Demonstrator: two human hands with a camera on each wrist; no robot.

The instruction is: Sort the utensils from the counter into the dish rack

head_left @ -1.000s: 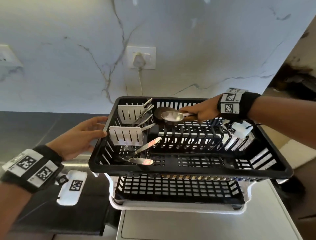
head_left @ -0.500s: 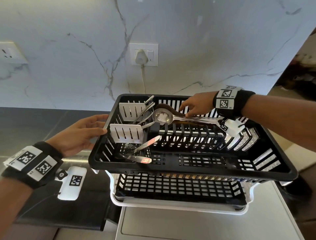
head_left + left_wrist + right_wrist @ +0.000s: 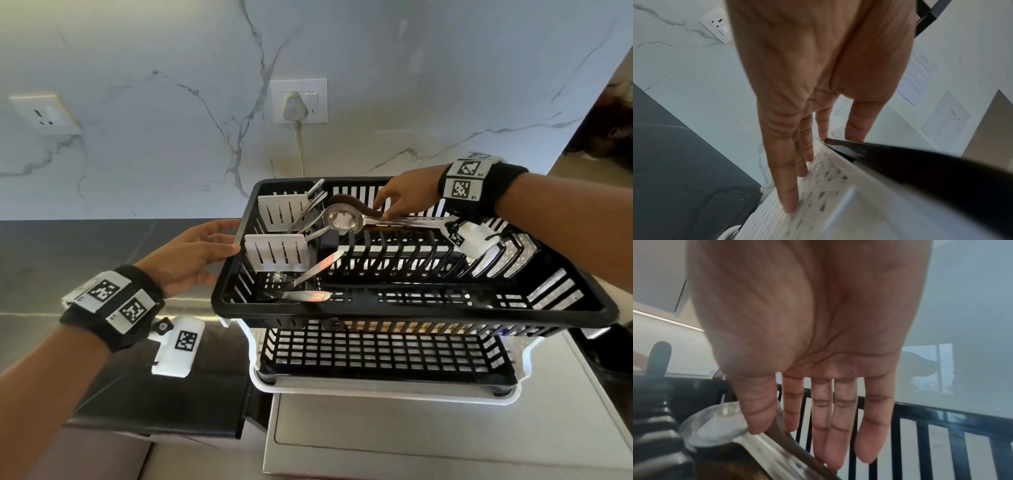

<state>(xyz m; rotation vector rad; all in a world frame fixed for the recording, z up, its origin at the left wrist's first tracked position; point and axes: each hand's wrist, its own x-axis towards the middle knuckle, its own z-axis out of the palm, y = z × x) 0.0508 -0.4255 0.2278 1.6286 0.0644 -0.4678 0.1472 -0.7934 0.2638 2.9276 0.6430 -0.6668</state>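
Observation:
The black dish rack (image 3: 411, 310) holds a large steel ladle (image 3: 340, 219) lying across its plate slots, with a wooden spoon (image 3: 346, 199) just behind it. My right hand (image 3: 400, 200) hovers over the ladle's handle with straight fingers. In the right wrist view the thumb of that hand (image 3: 824, 434) touches the ladle (image 3: 715, 430) near its bowl. My left hand (image 3: 195, 253) rests flat against the rack's left rim, fingers straight (image 3: 797, 146). Two white cutlery holders (image 3: 275, 251) carry forks and spoons (image 3: 310, 212). Two knives with red labels (image 3: 308, 294) lie in the front left corner.
A lower black tier (image 3: 376, 349) sits on a white drip tray over a grey appliance top (image 3: 411, 428). Dark counter (image 3: 68, 246) stretches to the left. A plugged socket (image 3: 294, 106) with a cord hangs on the marble wall behind the rack; a second socket (image 3: 44, 113) is further left.
My right hand has laid the ladle across the plate slots and released its grip, the fingers now straight. My left hand stays on the rack's rim.

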